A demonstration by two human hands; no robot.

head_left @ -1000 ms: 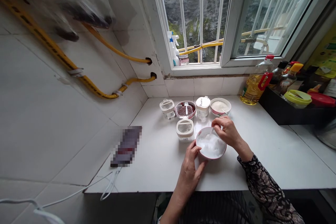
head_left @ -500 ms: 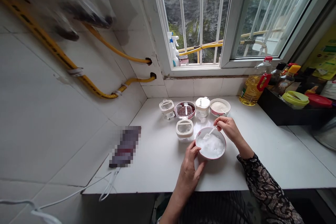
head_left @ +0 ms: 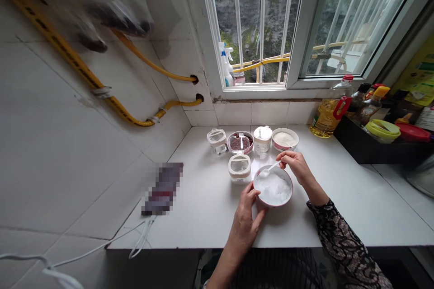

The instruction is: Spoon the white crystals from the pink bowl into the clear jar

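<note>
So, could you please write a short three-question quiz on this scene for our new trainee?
1. Multiple choice: What is the right hand holding?
a) a red lid
b) a white spoon
c) a spray bottle

2. True or false: The left hand is resting on the window frame.

3. Fill in the blank: The large bottle of yellow liquid has a ____ cap.

Key:
1. b; the spoon is held over the front bowl.
2. False; the left hand is holding the side of the front bowl.
3. Red.
</note>
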